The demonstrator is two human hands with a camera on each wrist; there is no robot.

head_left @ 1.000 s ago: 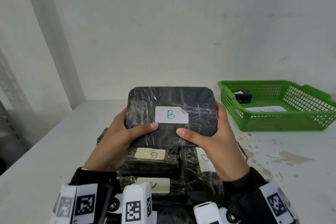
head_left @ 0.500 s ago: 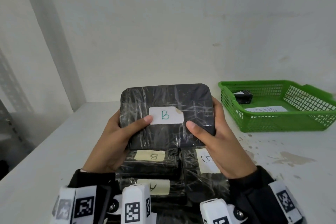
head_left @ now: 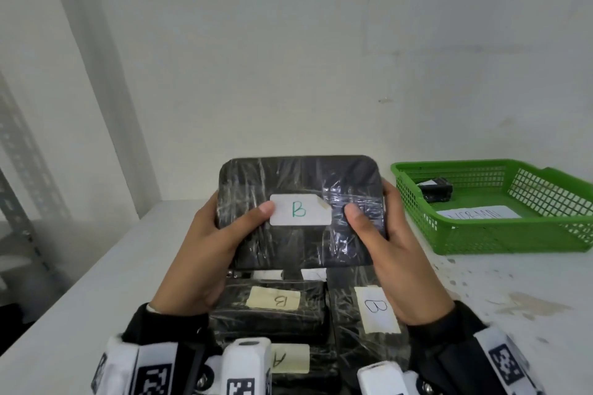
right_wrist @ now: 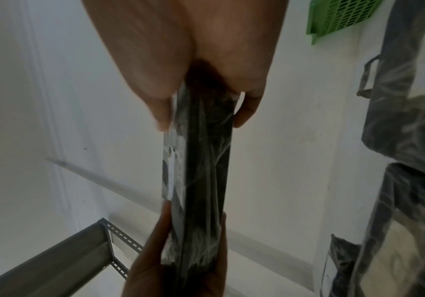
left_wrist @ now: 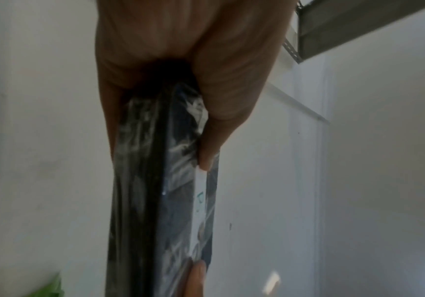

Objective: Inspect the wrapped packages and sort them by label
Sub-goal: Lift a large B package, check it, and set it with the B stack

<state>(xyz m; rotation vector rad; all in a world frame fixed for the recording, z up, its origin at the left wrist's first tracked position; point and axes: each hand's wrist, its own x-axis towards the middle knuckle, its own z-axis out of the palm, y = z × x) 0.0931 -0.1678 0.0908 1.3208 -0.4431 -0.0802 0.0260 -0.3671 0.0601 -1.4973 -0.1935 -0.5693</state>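
A black package wrapped in clear film (head_left: 301, 183) is held up facing me, its white label (head_left: 300, 209) marked with a green B. My left hand (head_left: 211, 244) grips its left edge, thumb on the label's end. My right hand (head_left: 390, 244) grips the right edge, thumb on the front. Both wrist views show the package edge-on (left_wrist: 155, 191) (right_wrist: 201, 180) pinched between thumb and fingers. Under it on the table lie more wrapped packages: one labelled B (head_left: 272, 298), another B (head_left: 377, 308), one labelled A (head_left: 288, 359).
A green plastic basket (head_left: 500, 234) stands at the right on the white table (head_left: 80, 314); it holds a small black item (head_left: 436, 191) and a white paper slip (head_left: 478, 212). A grey metal shelf upright (head_left: 19, 151) is at the left. A white wall is behind.
Both hands have shifted the B package slightly left and lifted it a little. Both thumbs have slid up the front, the left one onto the label's end.
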